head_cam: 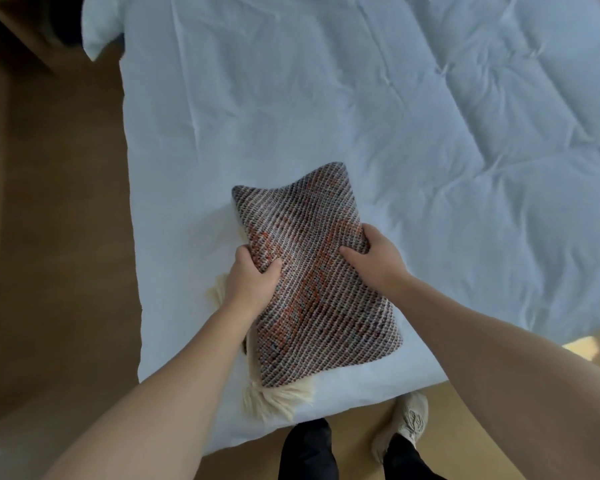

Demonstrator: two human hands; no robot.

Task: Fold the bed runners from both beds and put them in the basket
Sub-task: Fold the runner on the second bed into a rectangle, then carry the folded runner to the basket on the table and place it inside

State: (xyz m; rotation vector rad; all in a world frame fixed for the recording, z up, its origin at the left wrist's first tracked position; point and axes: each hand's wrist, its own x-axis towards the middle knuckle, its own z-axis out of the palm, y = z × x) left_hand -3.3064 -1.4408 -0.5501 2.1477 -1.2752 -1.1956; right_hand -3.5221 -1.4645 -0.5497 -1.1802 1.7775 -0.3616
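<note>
Gripping folded bed runner (312, 271) on bed (326, 98): left hand (253, 282) and right hand (374, 261) clamp its opposite edges; I read long axis 11-to-5; basket unseen.

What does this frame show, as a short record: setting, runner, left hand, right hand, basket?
setting: white bed, wooden floor
runner: folded woven bed runner lying on the bed near its foot, cream tassels showing at its near edge
left hand: left hand gripping the runner's left edge
right hand: right hand gripping its right edge
basket: not in view
</note>
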